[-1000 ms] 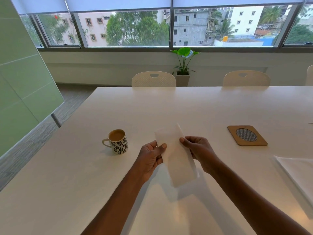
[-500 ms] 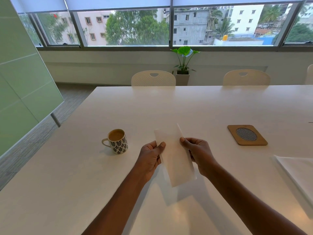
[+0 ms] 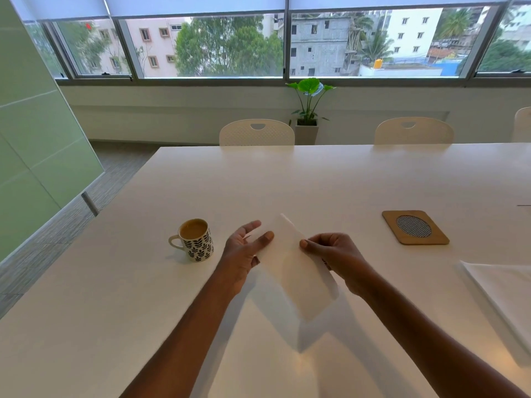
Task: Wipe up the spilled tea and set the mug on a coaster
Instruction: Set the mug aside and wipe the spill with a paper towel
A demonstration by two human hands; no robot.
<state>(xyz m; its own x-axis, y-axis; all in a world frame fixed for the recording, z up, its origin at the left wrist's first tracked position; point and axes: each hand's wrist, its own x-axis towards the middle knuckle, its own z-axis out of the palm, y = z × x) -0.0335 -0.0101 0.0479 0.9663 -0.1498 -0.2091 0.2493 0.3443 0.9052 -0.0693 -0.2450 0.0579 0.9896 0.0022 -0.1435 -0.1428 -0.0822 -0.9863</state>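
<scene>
Leaf-patterned white ceramic mug (image 3: 195, 239) of tea stands on bare white table (image 3: 316, 179), left. Left hand (image 3: 244, 251) and right hand (image 3: 333, 254) each pinch a white paper napkin (image 3: 298, 271). Square wooden coaster (image 3: 415, 227) lies unoccupied, well right. No spill discernible; mug placement outstanding.

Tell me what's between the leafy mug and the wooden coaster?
In the head view, the left hand and right hand hold a white tissue above the table between mug and coaster.
</scene>
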